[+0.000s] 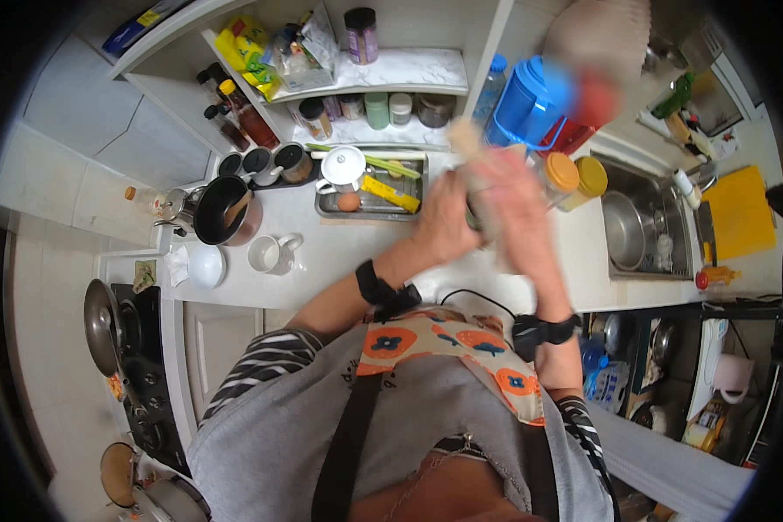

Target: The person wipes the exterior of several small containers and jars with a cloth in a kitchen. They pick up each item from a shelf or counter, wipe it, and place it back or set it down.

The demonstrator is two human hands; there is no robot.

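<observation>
Both hands are raised over the white counter, close together in front of the body. My left hand (445, 215) closes round the left side of a blurred, pale cloth-like thing (486, 189) with pinkish parts. Against its right side lies my right hand (522, 218), which is smeared by motion. What the thing is cannot be told. Left of the hands, a metal tray (329, 214) holds a lidded white mug (343, 171), a brown egg (348, 202), a yellow packet (390, 194) and green stalks (365, 158).
A white mug (271, 254), a pale bowl (207, 267) and a dark pot (225, 209) stand at the left. Jars with orange (561, 171) and yellow (590, 175) lids stand right of the hands, before the sink (652, 271). A blue jug (525, 98) is behind; a black cable (476, 293) crosses the front edge.
</observation>
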